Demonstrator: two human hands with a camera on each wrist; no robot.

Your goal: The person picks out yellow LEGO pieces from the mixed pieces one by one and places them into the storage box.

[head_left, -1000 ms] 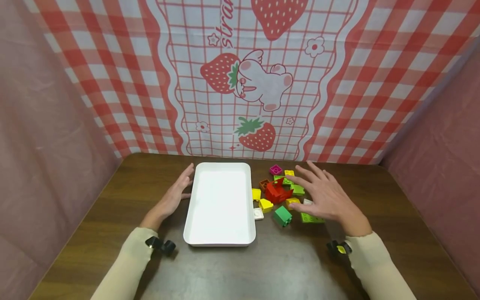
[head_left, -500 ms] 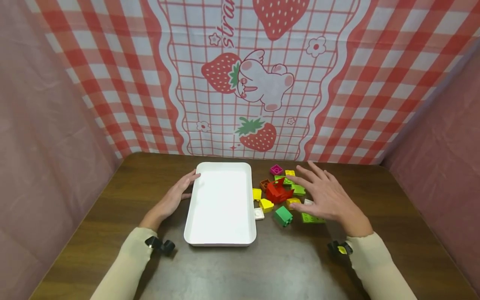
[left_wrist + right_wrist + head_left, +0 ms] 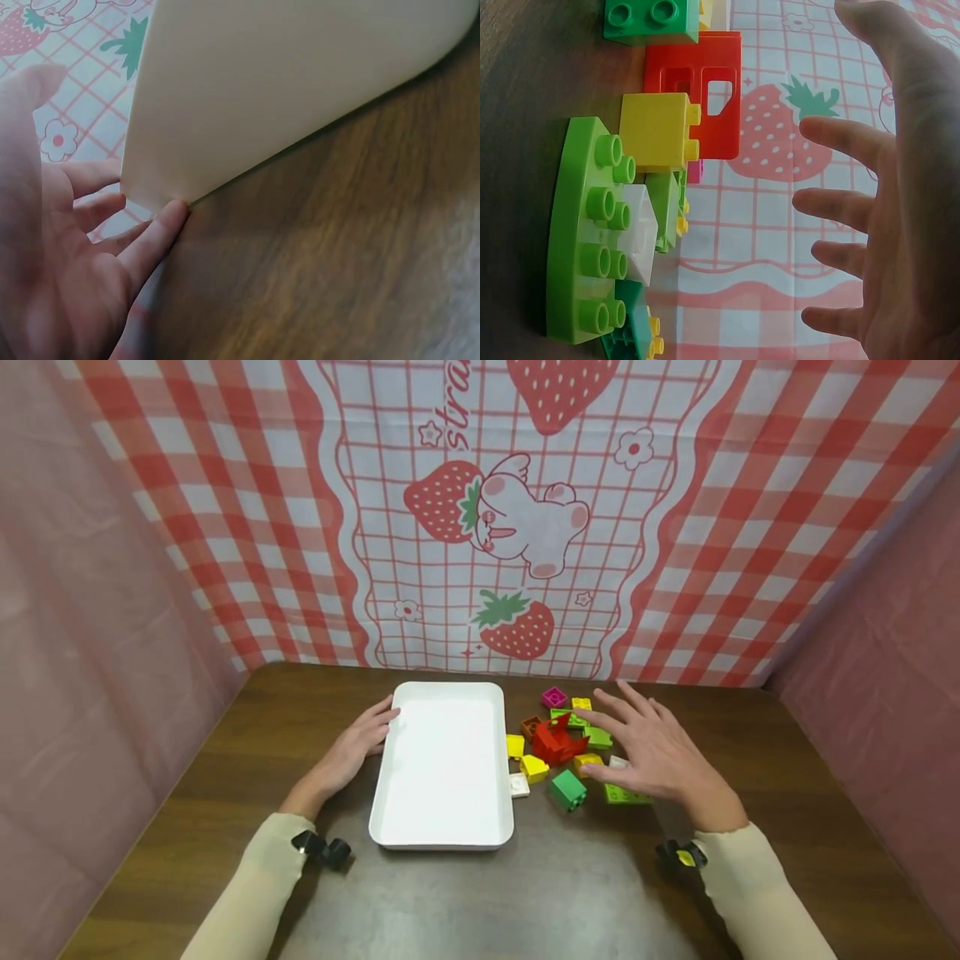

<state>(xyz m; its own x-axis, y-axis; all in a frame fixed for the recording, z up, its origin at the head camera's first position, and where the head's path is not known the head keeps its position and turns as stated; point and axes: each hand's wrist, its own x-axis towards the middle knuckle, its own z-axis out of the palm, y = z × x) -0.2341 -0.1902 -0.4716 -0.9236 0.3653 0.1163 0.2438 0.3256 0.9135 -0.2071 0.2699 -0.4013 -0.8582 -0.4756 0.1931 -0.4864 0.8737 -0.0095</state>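
A white rectangular tray [image 3: 442,843] lies on the table. My left hand [image 3: 351,753] is at its far left corner, fingers extended and touching the rim and outer wall; in the left wrist view the hand [image 3: 82,247] has fingertips at the tray's lower edge [image 3: 225,176], the thumb apart. My right hand [image 3: 652,752] hovers, fingers spread and holding nothing, over the right part of a pile of toy building blocks. Close to it are a red block with window openings [image 3: 697,90], a yellow block [image 3: 656,131] and a long lime-green block [image 3: 581,232].
A green block [image 3: 567,790], yellow wedge-like block [image 3: 534,768] and white block [image 3: 519,786] lie between the tray and right hand. Farther back are a magenta block [image 3: 554,697] and a brown block [image 3: 531,727]. A strawberry-print cloth [image 3: 517,627] hangs behind the wooden table [image 3: 562,893].
My left hand has moved slightly right, its fingertips now at the tray's rim. My right hand has stayed over the blocks, and the tray stands where it was.
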